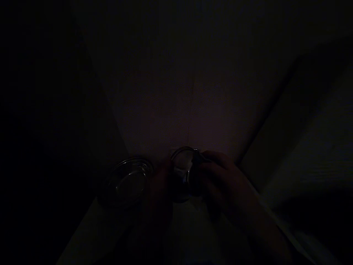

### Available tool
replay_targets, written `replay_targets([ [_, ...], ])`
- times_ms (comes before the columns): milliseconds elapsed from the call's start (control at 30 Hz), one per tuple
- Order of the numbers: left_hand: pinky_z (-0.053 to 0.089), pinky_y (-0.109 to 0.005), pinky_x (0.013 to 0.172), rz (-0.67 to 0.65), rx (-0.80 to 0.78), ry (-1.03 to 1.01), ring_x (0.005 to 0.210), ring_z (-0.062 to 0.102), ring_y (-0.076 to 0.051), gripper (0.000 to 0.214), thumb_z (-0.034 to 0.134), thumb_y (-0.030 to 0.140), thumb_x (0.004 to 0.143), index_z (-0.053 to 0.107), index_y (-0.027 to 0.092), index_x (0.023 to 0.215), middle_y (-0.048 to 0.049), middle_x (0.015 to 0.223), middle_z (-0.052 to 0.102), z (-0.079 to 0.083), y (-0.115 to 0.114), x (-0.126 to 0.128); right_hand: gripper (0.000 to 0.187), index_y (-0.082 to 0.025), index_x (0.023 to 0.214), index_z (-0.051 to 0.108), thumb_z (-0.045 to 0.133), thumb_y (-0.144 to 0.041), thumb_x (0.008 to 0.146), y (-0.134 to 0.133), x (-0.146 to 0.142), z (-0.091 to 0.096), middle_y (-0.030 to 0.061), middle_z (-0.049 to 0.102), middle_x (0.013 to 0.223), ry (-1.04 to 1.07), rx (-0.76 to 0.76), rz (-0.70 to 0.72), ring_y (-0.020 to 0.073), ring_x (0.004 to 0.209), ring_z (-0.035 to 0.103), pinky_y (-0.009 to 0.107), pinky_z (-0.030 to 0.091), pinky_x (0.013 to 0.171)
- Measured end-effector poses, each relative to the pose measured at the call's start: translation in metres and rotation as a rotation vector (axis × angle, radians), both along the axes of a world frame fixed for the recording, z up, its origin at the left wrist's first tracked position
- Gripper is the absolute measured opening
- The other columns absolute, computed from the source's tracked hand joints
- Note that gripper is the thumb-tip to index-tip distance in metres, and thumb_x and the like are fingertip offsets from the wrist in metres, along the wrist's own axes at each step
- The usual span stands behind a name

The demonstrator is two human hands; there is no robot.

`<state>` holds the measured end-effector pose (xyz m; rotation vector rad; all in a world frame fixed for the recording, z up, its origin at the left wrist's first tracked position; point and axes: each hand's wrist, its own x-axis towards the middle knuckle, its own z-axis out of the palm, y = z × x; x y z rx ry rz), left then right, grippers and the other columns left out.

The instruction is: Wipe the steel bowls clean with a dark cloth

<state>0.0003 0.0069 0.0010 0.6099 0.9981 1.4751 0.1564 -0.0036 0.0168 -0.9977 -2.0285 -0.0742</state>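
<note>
The scene is very dark. A shiny metal vessel [180,173] with a round rim stands between my two hands, low in the middle of the view; its exact kind cannot be made out. My right hand [223,178] is closed at its right side, fingers curled around a dark part there. Along the left side of the vessel lies my left hand [160,180], closed against it, though its fingers are mostly lost in shadow. Just left of that hand sits a wide, shallow metal dish [131,180] with a bright rim.
A pale surface [190,228] lies beneath the vessel and the dish. Behind them rises a plain wall or panel [190,92] with a thin vertical seam. To the right a slanting dark edge borders a paler panel [311,147]. The far left is black.
</note>
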Motion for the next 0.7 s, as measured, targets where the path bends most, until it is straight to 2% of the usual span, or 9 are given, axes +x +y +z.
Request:
replay_targets([
  [100, 0.049, -0.030, 0.054, 0.000, -0.036, 0.002, 0.065, 0.067, -0.021, 0.036, 0.068, 0.052, 0.072, 0.072, 0.017, 0.079, -0.0056, 0.073, 0.073, 0.002, -0.001, 0.001, 0.018, -0.021, 0.103, 0.064, 0.056, -0.017, 0.088, 0.000, 0.000, 0.000, 0.0093, 0.062, 0.117, -0.020, 0.003, 0.045, 0.0226, 0.106, 0.060, 0.038, 0.055, 0.085],
  [233, 0.049, -0.030, 0.055, 0.006, -0.062, 0.006, 0.069, 0.067, -0.022, 0.036, 0.068, 0.052, 0.072, 0.072, 0.017, 0.079, -0.0061, 0.074, 0.073, 0.005, -0.002, 0.003, 0.017, -0.021, 0.104, 0.063, 0.055, -0.020, 0.089, 0.001, 0.001, -0.002, 0.0096, 0.061, 0.117, -0.013, -0.038, -0.028, 0.0226, 0.105, 0.060, 0.039, 0.055, 0.086],
  [400, 0.049, -0.030, 0.056, 0.023, -0.072, 0.006, 0.068, 0.067, -0.022, 0.035, 0.069, 0.051, 0.070, 0.072, 0.018, 0.080, -0.0055, 0.075, 0.074, 0.005, -0.001, 0.003, 0.021, -0.023, 0.107, 0.062, 0.054, -0.017, 0.089, 0.002, 0.001, -0.003, 0.0092, 0.060, 0.119, -0.047, 0.013, 0.023, 0.0229, 0.106, 0.060, 0.039, 0.055, 0.085],
  [567, 0.050, -0.029, 0.056, 0.041, -0.070, 0.022, 0.072, 0.069, -0.022, 0.032, 0.069, 0.049, 0.072, 0.072, 0.019, 0.081, -0.0060, 0.079, 0.075, 0.006, -0.001, 0.002, 0.019, -0.021, 0.105, 0.063, 0.054, -0.018, 0.089, 0.001, 0.000, -0.002, 0.0099, 0.062, 0.117, -0.036, -0.027, -0.025, 0.0238, 0.106, 0.060, 0.041, 0.054, 0.087],
  [700, 0.049, -0.029, 0.055, 0.018, -0.064, 0.032, 0.071, 0.069, -0.023, 0.032, 0.069, 0.049, 0.072, 0.072, 0.018, 0.077, -0.0065, 0.075, 0.074, 0.011, -0.004, 0.002, 0.019, -0.022, 0.105, 0.064, 0.055, -0.018, 0.088, 0.001, -0.001, -0.001, 0.0099, 0.062, 0.117, -0.030, 0.002, 0.044, 0.0233, 0.105, 0.060, 0.040, 0.054, 0.086],
])
